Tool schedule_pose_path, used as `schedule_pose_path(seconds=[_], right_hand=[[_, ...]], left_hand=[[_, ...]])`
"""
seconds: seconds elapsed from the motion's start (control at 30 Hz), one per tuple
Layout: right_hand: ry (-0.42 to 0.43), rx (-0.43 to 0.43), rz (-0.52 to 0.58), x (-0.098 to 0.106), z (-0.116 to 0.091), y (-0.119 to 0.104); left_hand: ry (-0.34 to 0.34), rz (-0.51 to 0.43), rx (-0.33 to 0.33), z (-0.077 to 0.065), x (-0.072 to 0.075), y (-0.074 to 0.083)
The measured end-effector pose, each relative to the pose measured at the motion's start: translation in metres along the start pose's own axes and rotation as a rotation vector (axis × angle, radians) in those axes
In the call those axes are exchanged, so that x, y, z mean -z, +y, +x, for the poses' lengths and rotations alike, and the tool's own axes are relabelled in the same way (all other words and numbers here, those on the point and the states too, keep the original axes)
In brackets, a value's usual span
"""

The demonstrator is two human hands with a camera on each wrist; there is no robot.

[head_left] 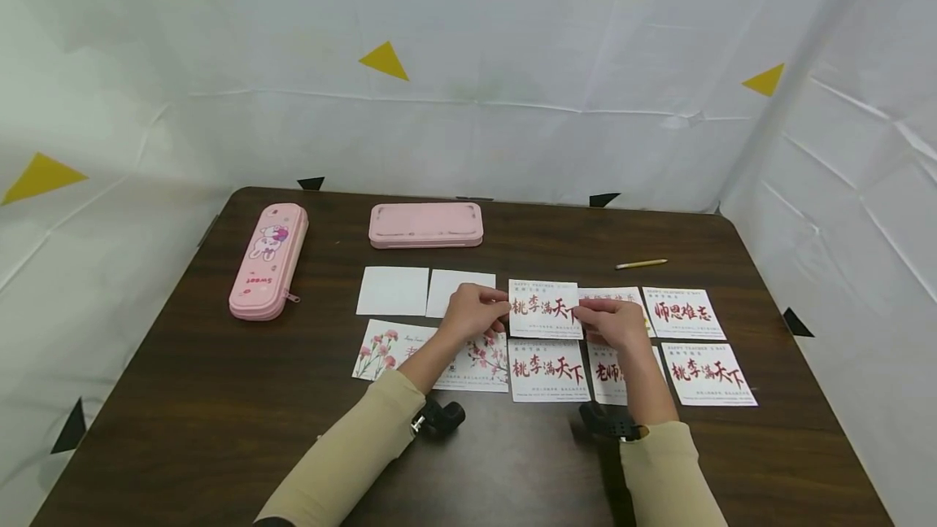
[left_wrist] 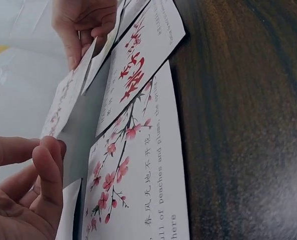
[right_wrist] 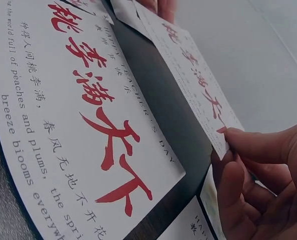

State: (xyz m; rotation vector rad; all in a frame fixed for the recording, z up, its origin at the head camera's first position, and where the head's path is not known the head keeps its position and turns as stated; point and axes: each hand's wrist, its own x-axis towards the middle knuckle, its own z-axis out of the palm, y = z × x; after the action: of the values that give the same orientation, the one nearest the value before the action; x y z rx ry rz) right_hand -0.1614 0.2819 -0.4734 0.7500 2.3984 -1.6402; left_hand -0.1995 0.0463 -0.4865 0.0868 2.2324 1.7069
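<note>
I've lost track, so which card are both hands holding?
The red-lettered card between the left hand and right hand, just above a matching card in the head view; both hands pinch its side edges. The other cards lie on the table.

The dark wood-grain tabletop [head_left: 183, 397] carries a rabbit-printed pencil case [head_left: 267, 263], pink case [head_left: 426, 226], yellow pencil [head_left: 641, 264], blank cards [head_left: 393, 291], flower-printed cards [head_left: 381, 352] and red-lettered Teacher's Day cards [head_left: 713, 374].

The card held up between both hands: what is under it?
Beneath the card, the right wrist view shows a strip of dark tabletop. The card hides the rest, so whether anything else lies there cannot be told.
</note>
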Motion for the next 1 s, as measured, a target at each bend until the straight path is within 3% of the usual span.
schedule_pose_path(seconds=[0.43, 0.63, 1.0], right_hand=[[-0.034, 0.045, -0.013, 0.0006, 0.0005, -0.0017], [-0.04, 0.085, 0.024, 0.0013, 0.0006, -0.0043], [-0.122, 0.194, 0.134, 0.0061, -0.0011, -0.0064]], left_hand=[[0.061, 0.061, -0.051, 0.0028, -0.002, -0.0012], [0.06, 0.032, -0.075, 0.0041, 0.0002, 0.002], [0.1, -0.011, -0.128, 0.0043, 0.0046, 0.0053]])
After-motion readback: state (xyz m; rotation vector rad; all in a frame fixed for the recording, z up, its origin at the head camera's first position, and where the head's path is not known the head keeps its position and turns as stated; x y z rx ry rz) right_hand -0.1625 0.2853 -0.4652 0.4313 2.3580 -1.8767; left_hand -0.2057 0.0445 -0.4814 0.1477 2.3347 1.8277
